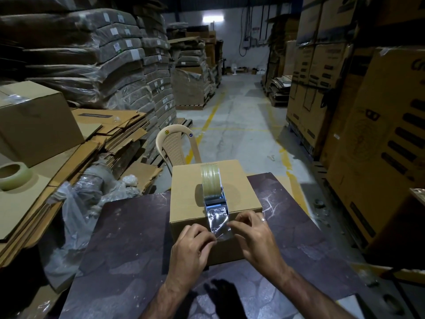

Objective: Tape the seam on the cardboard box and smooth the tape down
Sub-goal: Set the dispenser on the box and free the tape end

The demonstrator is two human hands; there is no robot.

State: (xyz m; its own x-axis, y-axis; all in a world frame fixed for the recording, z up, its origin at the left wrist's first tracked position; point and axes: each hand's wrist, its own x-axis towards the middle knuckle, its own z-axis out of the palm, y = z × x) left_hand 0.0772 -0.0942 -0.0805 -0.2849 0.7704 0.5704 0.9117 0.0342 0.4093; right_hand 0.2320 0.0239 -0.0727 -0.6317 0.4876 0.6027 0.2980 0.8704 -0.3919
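Observation:
A small closed cardboard box (pixel 187 192) stands on a dark table (pixel 128 249). A tape dispenger with a clear roll (pixel 210 180) rests on the box's top, along the middle. A strip of clear tape (pixel 218 223) runs from it over the near top edge and down the front face. My left hand (pixel 192 245) pinches the strip's lower left edge against the front face. My right hand (pixel 254 236), a ring on one finger, holds the strip's right edge with its fingertips.
A beige plastic chair (pixel 174 146) stands behind the table. At left lie flattened cartons (pixel 110 132), a closed box (pixel 34 120), a spare tape roll (pixel 13 176) and crumpled plastic wrap (pixel 76 203). Tall stacked cartons (pixel 379 134) line the right; wrapped bundles (pixel 103 54) the left.

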